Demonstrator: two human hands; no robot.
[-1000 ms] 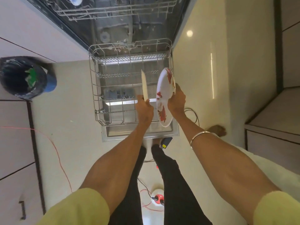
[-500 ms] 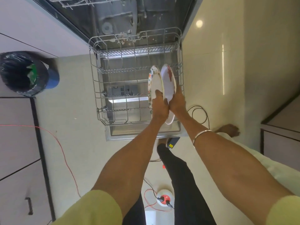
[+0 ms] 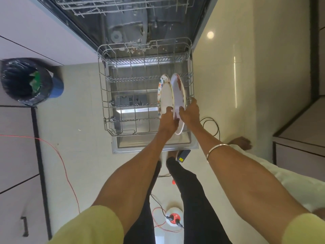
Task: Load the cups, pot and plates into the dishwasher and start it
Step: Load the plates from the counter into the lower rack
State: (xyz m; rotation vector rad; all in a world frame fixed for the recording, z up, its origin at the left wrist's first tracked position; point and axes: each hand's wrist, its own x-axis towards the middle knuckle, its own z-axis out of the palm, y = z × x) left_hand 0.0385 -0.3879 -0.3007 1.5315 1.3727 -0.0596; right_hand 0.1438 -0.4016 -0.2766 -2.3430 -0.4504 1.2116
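Observation:
The dishwasher's lower wire rack [image 3: 103,95] is pulled out over the open door [image 3: 151,144]. Two plates stand on edge, side by side, at the rack's right side. My left hand [image 3: 167,123] grips the lower edge of the plate with the multicoloured rim [image 3: 165,95]. My right hand [image 3: 190,112] grips the white plate with red patterns [image 3: 178,92], which stands just right of the first. The upper rack [image 3: 126,6] shows at the top, inside the machine. No cups or pot are in view.
A black-bagged bin in a blue bucket [image 3: 26,81] stands left of the rack. A red cable [image 3: 58,152] and a black cable [image 3: 213,124] run over the floor. A white power socket reel [image 3: 173,218] lies between my legs. Cabinets [image 3: 299,138] stand at right.
Both hands brought the two plates together, from apart above the rack's middle to its right side, and lowered them. The red-patterned plate now sits close beside the multicoloured one.

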